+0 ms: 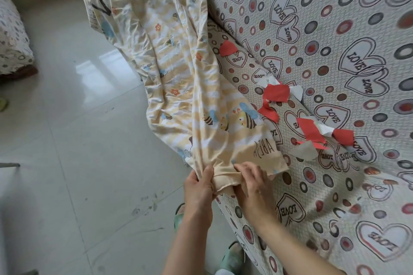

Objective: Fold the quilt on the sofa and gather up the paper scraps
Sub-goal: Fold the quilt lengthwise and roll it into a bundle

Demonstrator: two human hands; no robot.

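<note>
Sofa [324, 118] bears quilt [178, 73], its near end gripped by both hands [199, 187] [252, 185].

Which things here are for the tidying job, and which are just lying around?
For the job:
quilt, gripped by left hand and right hand
red paper scraps
white paper scraps
sofa

Just there:
green slippers
tiled floor
</note>
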